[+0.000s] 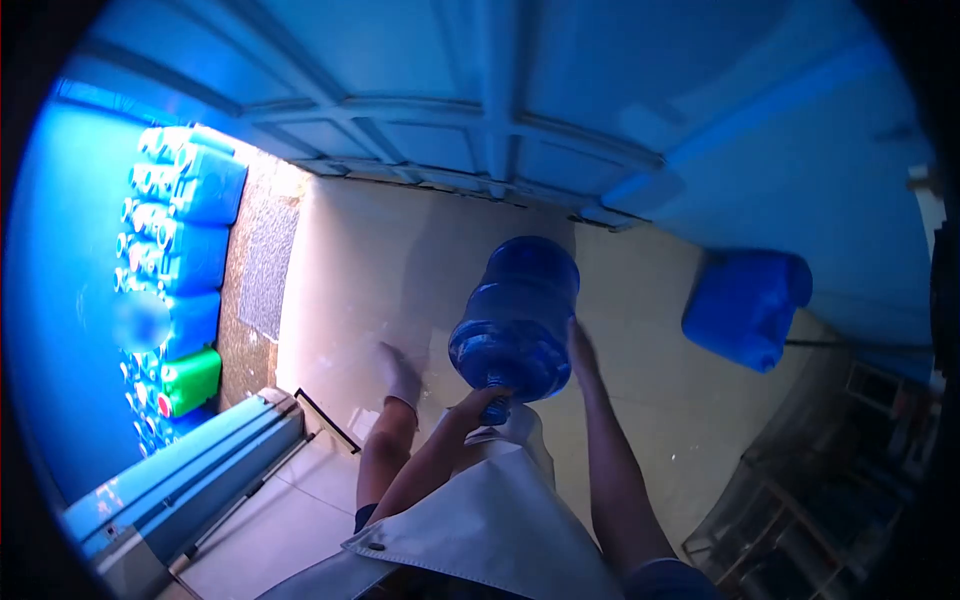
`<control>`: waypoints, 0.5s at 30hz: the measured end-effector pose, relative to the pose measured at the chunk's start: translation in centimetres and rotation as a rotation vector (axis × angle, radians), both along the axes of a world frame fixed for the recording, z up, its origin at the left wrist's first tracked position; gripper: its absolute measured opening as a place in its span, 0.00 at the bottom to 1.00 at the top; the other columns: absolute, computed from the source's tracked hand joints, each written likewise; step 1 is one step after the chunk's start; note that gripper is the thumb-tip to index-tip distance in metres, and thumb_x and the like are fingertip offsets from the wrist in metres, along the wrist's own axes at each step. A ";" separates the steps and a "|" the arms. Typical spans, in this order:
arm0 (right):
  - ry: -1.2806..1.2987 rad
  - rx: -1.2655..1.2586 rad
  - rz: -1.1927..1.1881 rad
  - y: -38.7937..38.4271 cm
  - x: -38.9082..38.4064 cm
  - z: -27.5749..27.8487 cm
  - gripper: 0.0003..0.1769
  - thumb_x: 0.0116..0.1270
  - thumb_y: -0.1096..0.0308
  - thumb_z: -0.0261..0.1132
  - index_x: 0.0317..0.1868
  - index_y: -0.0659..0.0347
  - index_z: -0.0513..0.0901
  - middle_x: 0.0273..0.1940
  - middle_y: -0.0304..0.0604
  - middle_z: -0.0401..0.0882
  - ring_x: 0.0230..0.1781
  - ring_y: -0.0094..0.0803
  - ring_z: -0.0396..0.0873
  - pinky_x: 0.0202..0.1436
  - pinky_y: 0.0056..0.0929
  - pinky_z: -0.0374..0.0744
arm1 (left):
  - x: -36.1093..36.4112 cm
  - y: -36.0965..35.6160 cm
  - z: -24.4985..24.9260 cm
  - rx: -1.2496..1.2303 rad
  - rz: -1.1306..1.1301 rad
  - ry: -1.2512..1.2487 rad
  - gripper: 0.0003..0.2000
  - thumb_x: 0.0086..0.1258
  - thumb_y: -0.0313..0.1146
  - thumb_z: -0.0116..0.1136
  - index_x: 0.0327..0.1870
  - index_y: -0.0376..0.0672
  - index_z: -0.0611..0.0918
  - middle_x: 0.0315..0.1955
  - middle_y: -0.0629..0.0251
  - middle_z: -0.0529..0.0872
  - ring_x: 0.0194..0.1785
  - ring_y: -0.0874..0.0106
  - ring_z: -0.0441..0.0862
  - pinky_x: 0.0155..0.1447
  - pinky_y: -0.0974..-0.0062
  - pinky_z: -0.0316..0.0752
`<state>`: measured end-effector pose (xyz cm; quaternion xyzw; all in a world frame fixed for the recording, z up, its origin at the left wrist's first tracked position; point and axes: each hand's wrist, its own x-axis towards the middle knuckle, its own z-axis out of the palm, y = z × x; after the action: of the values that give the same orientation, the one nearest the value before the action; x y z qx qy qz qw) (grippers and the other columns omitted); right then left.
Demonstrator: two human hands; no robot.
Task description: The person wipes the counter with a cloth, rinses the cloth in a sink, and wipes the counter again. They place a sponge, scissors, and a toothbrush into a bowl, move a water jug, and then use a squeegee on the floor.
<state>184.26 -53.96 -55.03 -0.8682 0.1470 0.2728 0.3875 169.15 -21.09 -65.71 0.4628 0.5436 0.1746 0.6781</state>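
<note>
A large clear blue water bottle [520,320] is tilted in front of my body, with its neck toward me and its base pointing away. My left hand [482,408] is closed round the bottle's neck. Along the bottle's right side lies my right hand [583,352], its palm against the wall of the bottle; its fingers are partly hidden. A white apron [480,520] hangs below the bottle.
Blue jerrycans [200,250] and a green one [192,383] stand in rows at the left. One blue jerrycan [740,305] is on the floor at the right. A panelled blue door [420,130] spans the top. Shelving is at the lower right.
</note>
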 end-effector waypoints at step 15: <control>-0.263 0.203 0.201 16.4 4.1 1.6 0.34 0.64 0.43 0.50 0.61 0.62 0.65 0.59 0.58 0.65 0.62 0.51 0.62 0.63 0.44 0.62 | 9.1 -1.8 17.4 -0.850 -0.628 0.252 0.30 0.51 0.39 0.66 0.55 0.37 0.70 0.45 0.58 0.78 0.43 0.67 0.79 0.45 0.66 0.77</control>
<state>188.41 -37.58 -53.46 -0.8632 -0.0203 0.2079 0.4597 178.26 -22.90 -48.31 0.3053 0.4791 -0.3283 0.7546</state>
